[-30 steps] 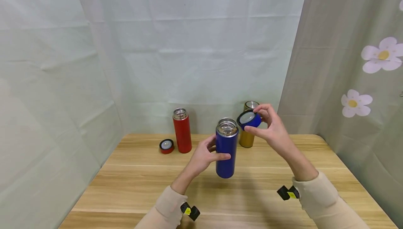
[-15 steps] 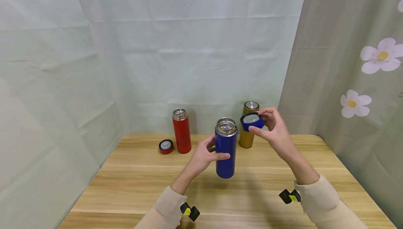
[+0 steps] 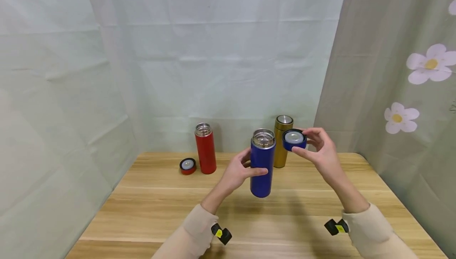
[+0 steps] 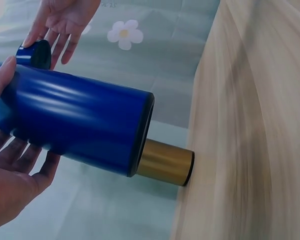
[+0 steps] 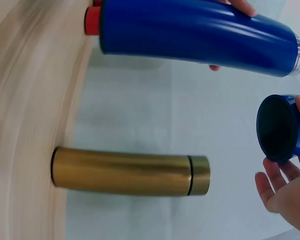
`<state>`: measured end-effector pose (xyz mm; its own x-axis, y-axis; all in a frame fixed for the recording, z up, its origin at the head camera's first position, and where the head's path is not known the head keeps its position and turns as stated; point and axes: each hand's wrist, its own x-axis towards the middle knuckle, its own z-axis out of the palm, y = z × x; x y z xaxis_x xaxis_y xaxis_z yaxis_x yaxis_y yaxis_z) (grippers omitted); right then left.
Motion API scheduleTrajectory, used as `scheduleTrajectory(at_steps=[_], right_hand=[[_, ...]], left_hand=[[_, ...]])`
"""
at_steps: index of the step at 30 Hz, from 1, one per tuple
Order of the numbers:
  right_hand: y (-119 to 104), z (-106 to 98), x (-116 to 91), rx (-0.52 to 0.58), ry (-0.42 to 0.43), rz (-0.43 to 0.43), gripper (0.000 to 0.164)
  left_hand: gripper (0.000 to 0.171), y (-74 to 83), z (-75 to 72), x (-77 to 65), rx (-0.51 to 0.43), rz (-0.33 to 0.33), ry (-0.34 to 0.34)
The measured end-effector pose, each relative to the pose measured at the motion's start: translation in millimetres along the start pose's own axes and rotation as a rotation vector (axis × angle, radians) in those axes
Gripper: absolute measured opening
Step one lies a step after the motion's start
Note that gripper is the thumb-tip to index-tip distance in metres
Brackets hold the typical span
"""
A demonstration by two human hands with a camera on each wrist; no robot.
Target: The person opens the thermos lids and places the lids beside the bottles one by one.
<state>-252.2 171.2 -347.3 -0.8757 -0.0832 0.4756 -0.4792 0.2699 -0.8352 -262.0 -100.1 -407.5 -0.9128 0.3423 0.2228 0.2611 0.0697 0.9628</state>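
Observation:
My left hand (image 3: 236,175) grips a blue thermos flask (image 3: 261,172) round its body, thumb across the front. The flask hangs above the table, nearly upright, its steel mouth uncovered. To its right, my right hand (image 3: 325,158) pinches a blue lid (image 3: 293,137) between thumb and fingers, apart from the flask. A pale disc inside a black ring faces up on the lid in the head view. From the right wrist, the lid (image 5: 277,127) shows a dark hollow on its table-facing side. Behind the flask and lid stands a gold thermos (image 3: 280,158) with its cap on.
A red thermos (image 3: 205,152) stands without its lid at the back left of the wooden table (image 3: 160,215). Beside it lies its red lid (image 3: 187,166), pale disc upward. Pale curtains (image 3: 231,73) hang close behind the table and along its sides.
The blue lid has turned from tilted to nearly level and moved right and slightly down with my right hand. My left hand has shifted the blue flask slightly right and up.

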Motion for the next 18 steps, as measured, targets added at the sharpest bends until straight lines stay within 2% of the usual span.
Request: scheduleTrajectory(at_steps=[6,18], right_hand=[[11.4,-12.8,-3.0,0.015,-0.003,0.012,0.048],[39.4,-41.2,-9.1,-0.081,0.038,0.089,0.052]], left_hand=[[0.083,1.7,11.1,10.7,-0.018,0.02,0.002],[0.075,-3.0,43.3,37.4,-0.062,0.053,0.094]])
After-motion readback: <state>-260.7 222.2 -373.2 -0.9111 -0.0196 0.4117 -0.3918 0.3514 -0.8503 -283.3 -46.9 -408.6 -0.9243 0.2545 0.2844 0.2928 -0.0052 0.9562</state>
